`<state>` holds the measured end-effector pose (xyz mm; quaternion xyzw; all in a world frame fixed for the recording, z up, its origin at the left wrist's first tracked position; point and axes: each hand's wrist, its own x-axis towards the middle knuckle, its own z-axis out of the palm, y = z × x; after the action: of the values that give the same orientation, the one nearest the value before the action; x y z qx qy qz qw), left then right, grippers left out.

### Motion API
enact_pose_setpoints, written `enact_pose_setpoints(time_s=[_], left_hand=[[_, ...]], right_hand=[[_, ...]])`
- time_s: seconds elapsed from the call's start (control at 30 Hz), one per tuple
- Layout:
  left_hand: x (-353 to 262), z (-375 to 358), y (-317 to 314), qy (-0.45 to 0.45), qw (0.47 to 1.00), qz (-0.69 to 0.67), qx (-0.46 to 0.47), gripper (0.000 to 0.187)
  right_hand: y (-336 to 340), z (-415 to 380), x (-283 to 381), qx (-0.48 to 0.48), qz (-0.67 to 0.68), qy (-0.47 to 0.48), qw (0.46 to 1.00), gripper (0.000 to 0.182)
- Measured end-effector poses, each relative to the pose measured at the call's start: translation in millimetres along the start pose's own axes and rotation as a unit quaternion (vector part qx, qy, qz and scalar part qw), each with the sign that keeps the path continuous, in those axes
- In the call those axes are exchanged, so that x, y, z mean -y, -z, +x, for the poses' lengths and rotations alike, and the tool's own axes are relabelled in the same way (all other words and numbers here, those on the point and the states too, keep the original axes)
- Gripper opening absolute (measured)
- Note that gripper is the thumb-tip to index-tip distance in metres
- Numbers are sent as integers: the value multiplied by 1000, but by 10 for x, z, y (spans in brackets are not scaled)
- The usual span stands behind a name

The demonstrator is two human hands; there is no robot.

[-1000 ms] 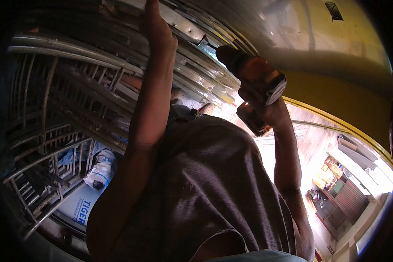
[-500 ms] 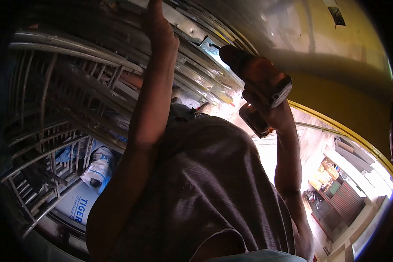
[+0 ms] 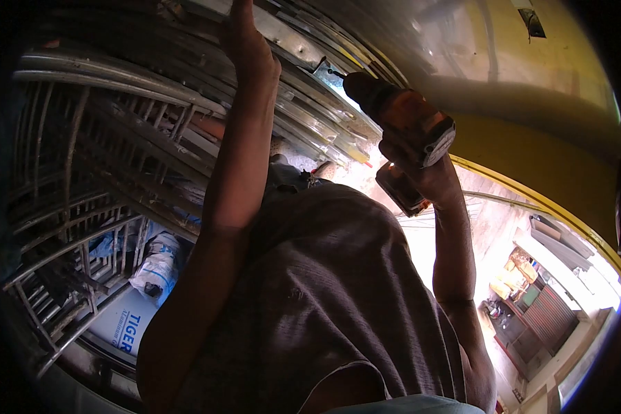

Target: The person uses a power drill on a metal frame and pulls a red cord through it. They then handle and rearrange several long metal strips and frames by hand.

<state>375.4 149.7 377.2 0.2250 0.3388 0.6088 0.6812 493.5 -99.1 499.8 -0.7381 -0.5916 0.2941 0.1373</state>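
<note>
My right hand [image 3: 428, 176] is wrapped round the grip of an orange-and-black cordless drill [image 3: 410, 121]. The drill points up and to the left. Its thin bit meets or lies close beside the end of a shiny metal piece [image 3: 329, 74]; exact contact is not clear. My left hand [image 3: 245, 41] reaches to the top edge of the view, over a pale metal bar [image 3: 290, 41]. The fingers of that hand are mostly hidden or cut off, so whether they grip the bar does not show.
Long metal profiles [image 3: 324, 127] lie stacked ahead of me. Metal frames with rungs [image 3: 69, 228] stand at left, near a white bundle [image 3: 157, 269] and a panel lettered TIGER [image 3: 121, 324]. A yellow surface [image 3: 531, 138] rises at right. Boxes [image 3: 514, 272] sit farther off.
The drill and my right hand have shifted slightly left, with the drill's rear end also a little higher. My left hand has moved slightly left.
</note>
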Motion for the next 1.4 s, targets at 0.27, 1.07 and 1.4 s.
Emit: enact_pose_setpoints(time_s=[0.27, 1.07, 1.4], left_hand=[[-61, -38, -34, 17, 999, -37, 11, 60], [-95, -63, -80, 28, 999, -10, 30, 58], [-52, -6, -16, 33, 999, -31, 8, 55]], right_hand=[[-52, -10, -42, -27, -102, 26, 994, 23], [31, 116, 91, 4, 31, -73, 997, 34], [-36, 132, -73, -14, -114, 57, 992, 42]])
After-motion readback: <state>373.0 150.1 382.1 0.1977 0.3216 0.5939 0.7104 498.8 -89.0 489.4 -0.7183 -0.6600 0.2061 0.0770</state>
